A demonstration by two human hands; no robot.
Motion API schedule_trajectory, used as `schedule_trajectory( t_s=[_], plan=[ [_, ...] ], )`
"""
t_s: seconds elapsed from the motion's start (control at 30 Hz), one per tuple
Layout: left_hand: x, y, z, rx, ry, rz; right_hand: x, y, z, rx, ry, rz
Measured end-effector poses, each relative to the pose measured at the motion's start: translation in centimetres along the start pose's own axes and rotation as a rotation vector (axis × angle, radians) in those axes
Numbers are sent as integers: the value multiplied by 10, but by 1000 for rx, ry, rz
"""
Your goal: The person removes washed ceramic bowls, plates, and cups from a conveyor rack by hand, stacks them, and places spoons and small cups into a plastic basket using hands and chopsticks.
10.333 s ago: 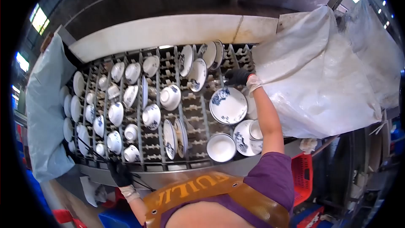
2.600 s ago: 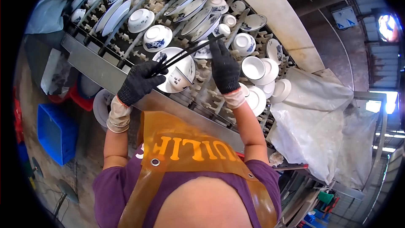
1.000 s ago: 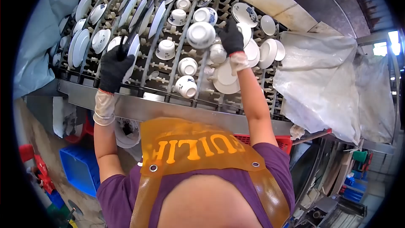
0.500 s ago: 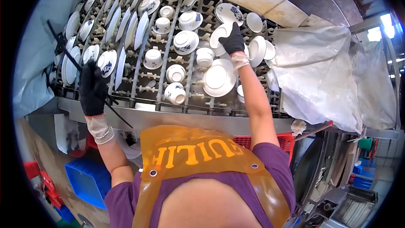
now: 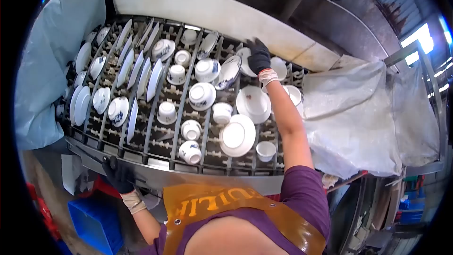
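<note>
My left hand (image 5: 118,174), in a black glove, is low at the rack's front edge. Its fingers are curled around a long thin black stick, whose exact kind I cannot make out. My right hand (image 5: 259,57), also black-gloved, reaches to the back of the rack and grips the edge of a white plate (image 5: 245,62), partly hidden by the fingers. Left of it leans a blue-patterned plate (image 5: 229,72). Nearer are a white plate (image 5: 253,104), an upside-down plate (image 5: 237,136) and a small bowl (image 5: 266,150).
A pegged dish rack (image 5: 163,147) carries several plates standing at left and upturned bowls (image 5: 202,96) in the middle. Plastic sheets hang at left (image 5: 61,61) and right (image 5: 354,118). A white wall panel (image 5: 203,7) borders the back. A blue bin (image 5: 96,224) stands below left.
The view has tilted upward. My left hand has dropped from above the rack to its front edge. My right hand has shifted farther back, and a patterned plate now leans beside it.
</note>
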State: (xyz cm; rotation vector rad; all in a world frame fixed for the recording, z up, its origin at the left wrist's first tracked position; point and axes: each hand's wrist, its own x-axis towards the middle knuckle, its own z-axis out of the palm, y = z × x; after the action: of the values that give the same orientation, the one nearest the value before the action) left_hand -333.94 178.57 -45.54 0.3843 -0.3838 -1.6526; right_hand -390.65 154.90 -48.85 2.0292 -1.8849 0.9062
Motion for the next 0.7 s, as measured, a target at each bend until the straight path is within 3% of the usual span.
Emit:
schedule_trajectory(
  t_s=[0.03, 0.07, 0.1, 0.13, 0.17, 0.23, 0.27, 0.37, 0.43, 0.5, 0.57, 0.63, 0.67, 0.7],
  plan=[
    [0, -4, 5, 1, -15, 15, -3, 20, 11, -113, -50, 191],
    [0, -9, 13, 37, 5, 16, 1, 40, 22, 3, -201, 509],
    [0, -12, 18, 74, 24, 16, -3, 65, 38, 81, -288, 604],
    [1, -12, 11, 87, 25, 53, -12, 96, 69, 47, -175, 445],
    [2, -26, 40, 85, 343, 223, -3, 100, 61, -50, -444, 408],
    [1, -20, 23, -9, 241, 174, 10, 99, 53, -40, -464, 329],
    [-1, -21, 20, -102, 156, 108, 27, 98, 45, 83, -746, 462],
    [0, -33, 21, 83, 129, 110, 19, 95, 36, 22, -732, 335],
    [-1, -27, 12, 42, 50, 30, 16, 91, 38, -13, -741, 363],
    [-8, -24, 8, -83, 133, 20, 8, 93, 55, 80, -671, 362],
    [-5, -38, 42, -113, 256, 110, 12, 84, 22, 215, -845, 516],
    [-4, -42, 49, -155, 383, 184, -9, 119, 46, 958, -880, 671],
    [-4, -44, 39, -34, 153, 114, -5, 93, 18, 1185, -740, 921],
    [-5, -48, 32, 84, -75, 42, -6, 124, 53, 1131, -710, 880]
  ],
)
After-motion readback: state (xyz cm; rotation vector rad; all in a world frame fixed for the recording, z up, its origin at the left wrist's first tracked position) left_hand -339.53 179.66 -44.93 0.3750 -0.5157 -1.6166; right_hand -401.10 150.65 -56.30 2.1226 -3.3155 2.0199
